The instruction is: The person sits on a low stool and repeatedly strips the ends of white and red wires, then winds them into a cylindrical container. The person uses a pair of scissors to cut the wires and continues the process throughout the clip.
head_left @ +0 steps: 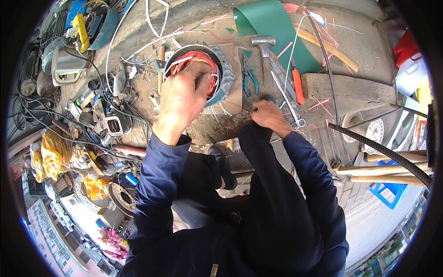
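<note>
In front of me a motor housing [225,76] with grey fins lies on a piece of cardboard [236,60], its round mouth facing up. Red wire windings [203,56] fill the inside, with white sleeves among them. My left hand [184,92] reaches into that mouth, fingers bent and pinched together; their tips and whatever they grip are hidden. Beside my right knee, my right hand [269,115] is closed in a pinch. Faint thin wire [233,117] runs from its fingertips toward the housing. Blue-handled pliers [249,79] lie between the housing and a hammer [264,42].
Right of the hammer lie an orange-handled tool [297,87], long metal scissors [297,123] and a wooden block [346,90]. A curled green sheet [277,23] is behind. Cables, motor parts [117,124] and yellow bags [54,150] crowd the left. A ribbed rod [383,150] crosses the right.
</note>
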The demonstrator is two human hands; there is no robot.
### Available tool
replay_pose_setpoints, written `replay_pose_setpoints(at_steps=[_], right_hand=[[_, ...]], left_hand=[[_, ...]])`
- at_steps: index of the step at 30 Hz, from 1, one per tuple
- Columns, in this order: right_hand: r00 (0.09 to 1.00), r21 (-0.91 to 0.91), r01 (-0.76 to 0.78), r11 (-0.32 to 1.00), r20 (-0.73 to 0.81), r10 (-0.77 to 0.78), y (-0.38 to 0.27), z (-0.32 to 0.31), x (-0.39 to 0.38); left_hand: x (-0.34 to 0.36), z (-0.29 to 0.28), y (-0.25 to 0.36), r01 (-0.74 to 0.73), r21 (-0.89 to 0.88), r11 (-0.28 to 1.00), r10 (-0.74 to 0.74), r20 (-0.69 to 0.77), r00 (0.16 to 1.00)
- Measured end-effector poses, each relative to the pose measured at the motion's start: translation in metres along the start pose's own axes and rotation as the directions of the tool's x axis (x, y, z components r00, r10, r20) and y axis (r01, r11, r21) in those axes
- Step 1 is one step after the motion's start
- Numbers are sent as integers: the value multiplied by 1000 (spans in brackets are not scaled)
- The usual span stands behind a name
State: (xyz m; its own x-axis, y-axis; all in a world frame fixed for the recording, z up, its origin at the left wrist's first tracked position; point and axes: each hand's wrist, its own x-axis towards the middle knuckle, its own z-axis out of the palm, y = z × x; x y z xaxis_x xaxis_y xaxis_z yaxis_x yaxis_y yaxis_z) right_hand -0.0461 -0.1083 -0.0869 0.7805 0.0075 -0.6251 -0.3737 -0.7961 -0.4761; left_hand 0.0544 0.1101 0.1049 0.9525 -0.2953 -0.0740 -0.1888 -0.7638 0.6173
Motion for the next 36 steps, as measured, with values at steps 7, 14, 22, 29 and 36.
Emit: replay_pose_setpoints(at_steps=[7, 14, 22, 29, 36], right_hand=[[979, -210, -7, 978, 199, 49, 38, -13, -4], [981, -189, -57, 980, 173, 90, 87, -24, -26], [931, -458, 195, 867, -192, -310, 42, -82, -62], [816, 139, 512, 847, -385, -431, -44, -63, -38], [911, 534, 310, 787, -404, -84, -58, 44, 0]], left_hand=[[-8, 7, -11, -221, 192, 956, 200, 125, 972], [-10, 23, -18, -203, 203, 958, 168, 175, 970], [-15, 34, -9, -120, 304, 945, 103, 69, 992], [-16, 27, -5, -16, 346, 938, -22, 105, 994], [-13, 24, -19, 62, 322, 945, -104, 116, 988]])
